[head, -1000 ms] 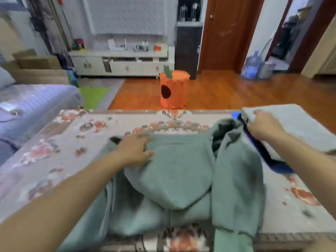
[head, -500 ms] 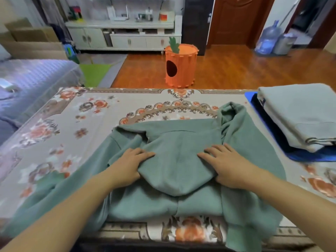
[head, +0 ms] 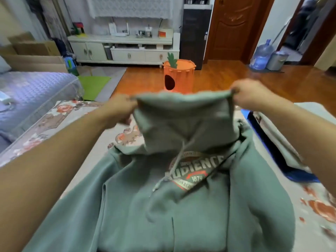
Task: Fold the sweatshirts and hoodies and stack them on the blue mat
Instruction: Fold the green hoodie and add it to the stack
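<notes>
While the green hoodie (head: 181, 206) lies face up across the floral-patterned surface (head: 36, 135), its hood (head: 183, 120) is lifted clear of the chest print and stretched between both hands. At the far left a bed with a lavender quilted cover (head: 32, 91) runs beside the surface, with cardboard boxes (head: 34, 50) and a green floor mat (head: 93, 84) beyond it. The left hand (head: 120, 108) pinches the hood's left corner; it is blurred, so the exact lie of the fingers cannot be told. The hood's top edge spans level from that hand to the other, and a pale drawcord (head: 174, 168) hangs from the hood down over the round chest print (head: 198, 170), which reads "AUDIENCE" and "1874". The hoodie's body fills the near middle, its sleeves folded in along both sides. Far behind the hood stands an orange carrot-shaped bin (head: 179, 75) on the wooden floor, in front of a white low cabinet (head: 125, 50). The right hand (head: 252, 93) grips the hood's right corner with curled fingers. To the right, a folded grey sweatshirt (head: 283, 142) rests on the blue mat (head: 291, 171), just beside the hoodie's right shoulder. A blue water jug (head: 261, 57) and a metal bin (head: 277, 60) sit far right by the doorway.
</notes>
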